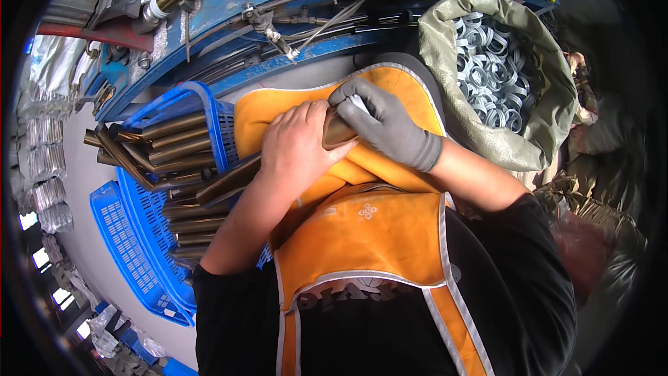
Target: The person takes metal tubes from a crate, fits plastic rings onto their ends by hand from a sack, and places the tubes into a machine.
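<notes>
So, tube: the bronze one (337, 134) sits over the orange apron (348, 240) on the lap, with one end up at the right hand.
Left hand: bare (293, 141), wrapped firmly around the tube just short of that end. Good spot imo, since gripping close to the working end should stop it wobbling.
Right hand: grey glove on (381, 122), fingers curled in at the tube's end and pinching a small white piece (358, 103).
White piece: mostly hidden by the glove, so I can't tell if it's a ring or whether it's on the tube at all. If it's going on, I'd line it up square first, then push evenly with the thumb. Tilted, it'd probably jam.
Rings: a pile of pale ones (492, 73) in the open sack (445, 38), right side, handy for the gloved hand.
Crate: blue (224, 129), left side, more tubes (179, 143) stacked in it. I'd mind the far end of the held one, could easily knock those.
</notes>
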Demonstrator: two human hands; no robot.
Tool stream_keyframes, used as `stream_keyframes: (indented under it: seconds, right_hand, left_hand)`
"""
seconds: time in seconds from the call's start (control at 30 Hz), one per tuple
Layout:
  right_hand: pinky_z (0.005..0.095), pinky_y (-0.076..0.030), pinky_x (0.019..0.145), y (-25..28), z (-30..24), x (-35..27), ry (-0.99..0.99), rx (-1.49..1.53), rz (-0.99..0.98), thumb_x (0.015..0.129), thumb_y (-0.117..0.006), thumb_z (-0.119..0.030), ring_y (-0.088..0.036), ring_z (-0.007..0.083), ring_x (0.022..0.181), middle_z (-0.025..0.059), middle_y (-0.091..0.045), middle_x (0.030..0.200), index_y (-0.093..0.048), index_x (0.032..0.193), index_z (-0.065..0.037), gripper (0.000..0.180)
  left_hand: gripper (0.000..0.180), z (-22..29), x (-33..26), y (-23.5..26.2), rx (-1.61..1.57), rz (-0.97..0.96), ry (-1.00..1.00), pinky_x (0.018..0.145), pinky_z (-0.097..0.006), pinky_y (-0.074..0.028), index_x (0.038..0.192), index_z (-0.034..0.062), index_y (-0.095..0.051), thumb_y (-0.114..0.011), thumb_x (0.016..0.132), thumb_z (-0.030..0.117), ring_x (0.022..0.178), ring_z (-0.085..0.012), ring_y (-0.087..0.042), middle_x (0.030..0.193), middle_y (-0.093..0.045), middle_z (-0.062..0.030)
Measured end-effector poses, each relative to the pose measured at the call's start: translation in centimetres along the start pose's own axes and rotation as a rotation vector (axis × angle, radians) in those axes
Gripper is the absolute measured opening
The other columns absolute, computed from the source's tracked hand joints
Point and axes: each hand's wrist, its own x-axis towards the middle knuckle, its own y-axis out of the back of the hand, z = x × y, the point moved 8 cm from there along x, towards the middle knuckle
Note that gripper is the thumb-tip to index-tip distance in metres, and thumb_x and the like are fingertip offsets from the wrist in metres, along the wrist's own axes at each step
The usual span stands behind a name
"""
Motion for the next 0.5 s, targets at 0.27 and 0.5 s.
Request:
stream_keyframes:
  seconds: [0.27, 0.5]
  right_hand:
    - [0.0241, -0.045, 0.082, 8.3, -2.8, -0.7, -0.131, 0.177, 0.2, 0.107, -0.041, -0.032, -0.053, 0.009, 0.091, 0.0029, -0.06, 0.101, -0.059, 0.117, -0.002, 0.037]
    - [0.0349, -0.05, 0.088, 15.0, 0.2, -0.2, -0.16, -0.439, 0.067, 0.101, -0.051, -0.032, -0.062, 0.0226, 0.098, 0.0131, -0.064, 0.109, -0.06, 0.119, -0.005, 0.034]
  left_hand:
    - [0.04, 0.2, -4.2, 0.7, -0.633, 0.06, -0.482, 0.093, -0.041, -0.051, 0.101, 0.0055, -0.066, -0.08, 0.081, 0.037, 0.101, -0.027, -0.064, 0.109, -0.065, -0.0099]
    - [0.071, -7.1, -1.9, 1.3, -1.911, 0.185, -0.031, 0.102, -0.046, -0.047, 0.14, 0.0133, -0.05, -0.06, 0.089, 0.062, 0.131, -0.0284, -0.05, 0.148, -0.048, -0.0112]
